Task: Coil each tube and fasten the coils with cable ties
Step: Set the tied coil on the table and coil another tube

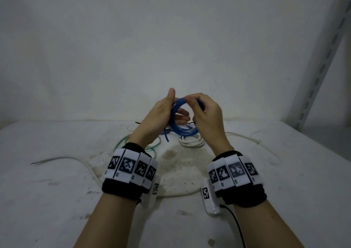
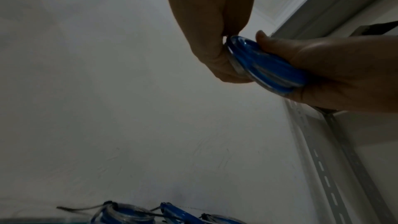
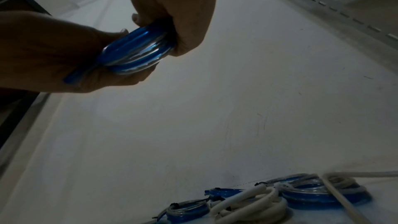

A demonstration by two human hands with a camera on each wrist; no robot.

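Note:
A blue tube coil (image 1: 180,129) is held up above the table between both hands. My left hand (image 1: 171,107) grips its left side, thumb up over the top and fingers through the ring. My right hand (image 1: 192,105) curls over the coil's upper right part. In the left wrist view, the left hand (image 2: 224,43) pinches the blue coil's (image 2: 269,64) edge and the right hand (image 2: 336,74) wraps it from the right. In the right wrist view, the right hand (image 3: 172,23) clamps the coil (image 3: 137,50) from above. A loose blue end (image 1: 166,136) hangs below.
On the white table (image 1: 57,200) lie tied blue coils (image 3: 323,192), a white coil (image 1: 191,143), a green tube (image 1: 151,147) and long loose white tubes (image 1: 66,159). A black cable tie (image 1: 139,123) lies by the back wall. A slotted metal upright (image 1: 322,57) stands at the right.

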